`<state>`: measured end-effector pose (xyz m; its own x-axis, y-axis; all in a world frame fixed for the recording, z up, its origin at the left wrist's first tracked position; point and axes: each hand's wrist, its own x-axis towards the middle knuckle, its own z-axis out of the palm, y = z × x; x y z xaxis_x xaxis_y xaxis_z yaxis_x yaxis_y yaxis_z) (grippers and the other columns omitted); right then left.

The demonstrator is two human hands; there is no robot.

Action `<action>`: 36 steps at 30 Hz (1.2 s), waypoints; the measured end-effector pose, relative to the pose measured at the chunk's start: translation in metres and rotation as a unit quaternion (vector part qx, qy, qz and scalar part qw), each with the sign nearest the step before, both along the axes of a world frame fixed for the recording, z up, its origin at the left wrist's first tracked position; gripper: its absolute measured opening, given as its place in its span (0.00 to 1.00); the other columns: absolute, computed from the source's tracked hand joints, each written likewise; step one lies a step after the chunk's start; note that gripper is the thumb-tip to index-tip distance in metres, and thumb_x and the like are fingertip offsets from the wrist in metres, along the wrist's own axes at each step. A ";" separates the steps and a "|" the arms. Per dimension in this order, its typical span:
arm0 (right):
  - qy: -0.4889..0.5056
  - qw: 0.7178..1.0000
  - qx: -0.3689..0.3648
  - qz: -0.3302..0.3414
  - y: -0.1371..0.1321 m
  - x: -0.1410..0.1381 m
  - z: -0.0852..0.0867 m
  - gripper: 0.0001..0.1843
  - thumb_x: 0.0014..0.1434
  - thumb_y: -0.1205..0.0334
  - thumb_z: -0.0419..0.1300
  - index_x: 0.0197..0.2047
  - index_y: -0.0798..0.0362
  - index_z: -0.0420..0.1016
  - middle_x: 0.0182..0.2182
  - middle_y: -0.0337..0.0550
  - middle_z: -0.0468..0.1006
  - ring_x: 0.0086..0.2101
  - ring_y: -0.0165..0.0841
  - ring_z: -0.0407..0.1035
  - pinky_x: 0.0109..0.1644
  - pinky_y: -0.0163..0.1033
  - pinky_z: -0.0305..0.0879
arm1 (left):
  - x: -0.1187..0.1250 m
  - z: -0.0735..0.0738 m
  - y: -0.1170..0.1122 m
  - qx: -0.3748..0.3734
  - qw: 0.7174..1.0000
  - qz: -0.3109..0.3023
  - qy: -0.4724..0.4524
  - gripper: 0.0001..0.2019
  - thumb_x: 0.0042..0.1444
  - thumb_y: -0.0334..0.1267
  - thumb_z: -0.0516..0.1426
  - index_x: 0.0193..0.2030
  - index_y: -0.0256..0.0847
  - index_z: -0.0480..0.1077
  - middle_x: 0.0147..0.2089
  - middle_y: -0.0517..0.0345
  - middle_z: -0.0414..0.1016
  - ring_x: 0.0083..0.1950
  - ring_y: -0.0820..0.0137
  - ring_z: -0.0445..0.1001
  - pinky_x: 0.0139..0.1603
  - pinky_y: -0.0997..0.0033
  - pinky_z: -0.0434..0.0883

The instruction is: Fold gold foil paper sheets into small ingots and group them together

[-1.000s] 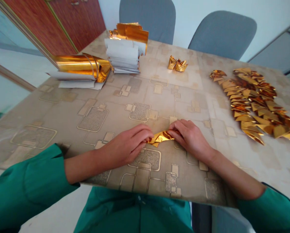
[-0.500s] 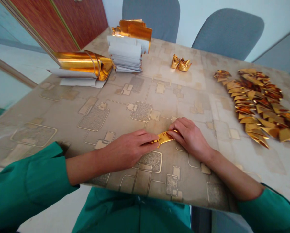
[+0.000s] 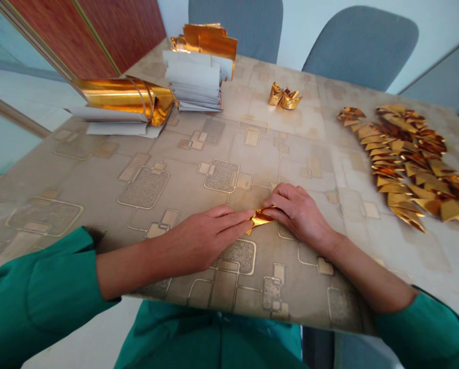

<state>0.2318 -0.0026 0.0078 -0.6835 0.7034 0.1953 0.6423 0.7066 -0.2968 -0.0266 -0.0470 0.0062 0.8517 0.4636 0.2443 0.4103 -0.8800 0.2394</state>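
Foil point(image 3: 261, 218) lies between left hand point(image 3: 210, 238) and right hand point(image 3: 296, 212).

This is a plain indoor room, closest to a small office or meeting room, though its exact use cannot be told. The tabletop point(image 3: 99, 174) has a beige cover printed with gold-edged squares. Beyond its far edge stand 2 grey upholstered chairs point(image 3: 360, 46) against a pale wall point(image 3: 437, 25), and past its far left corner rises a red-brown wood-grain panel point(image 3: 79, 36). On the tabletop lie stacked papers point(image 3: 193, 77) and rows of folded gold foil pieces point(image 3: 402, 159), giving it the look of a handwork table.
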 end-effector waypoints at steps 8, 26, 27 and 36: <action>-0.013 1.000 0.002 -0.001 0.001 -0.001 0.001 0.16 0.68 0.50 0.52 0.39 0.51 0.74 0.34 0.43 0.72 0.38 0.36 0.66 0.39 0.40 0.54 | 0.006 0.004 0.000 0.020 0.999 -0.015 0.030 0.23 0.60 0.24 0.49 0.63 0.28 0.62 0.65 0.41 0.66 0.54 0.61 0.71 0.56 0.60 0.70; -0.018 1.000 0.013 -0.022 0.002 -0.002 0.001 0.14 0.68 0.50 0.53 0.37 0.50 0.71 0.34 0.42 0.73 0.38 0.37 0.66 0.40 0.41 0.52 | 0.010 0.004 0.001 0.037 0.997 -0.013 0.060 0.21 0.59 0.27 0.51 0.60 0.27 0.65 0.67 0.36 0.63 0.49 0.60 0.71 0.52 0.59 0.68; -0.024 0.999 0.029 -0.027 0.002 -0.001 0.002 0.14 0.68 0.50 0.54 0.37 0.50 0.71 0.35 0.43 0.73 0.38 0.37 0.65 0.40 0.42 0.52 | 0.011 0.005 0.001 0.037 0.997 -0.013 0.061 0.21 0.59 0.28 0.51 0.59 0.27 0.66 0.66 0.36 0.64 0.48 0.61 0.71 0.52 0.59 0.68; -0.013 0.998 0.042 -0.049 -0.018 -0.008 0.003 0.11 0.68 0.58 0.54 0.34 0.52 0.69 0.32 0.44 0.74 0.34 0.36 0.64 0.38 0.41 0.54 | 0.014 0.007 -0.001 0.062 0.994 -0.017 0.090 0.23 0.60 0.28 0.50 0.63 0.28 0.62 0.67 0.35 0.63 0.50 0.60 0.71 0.53 0.59 0.65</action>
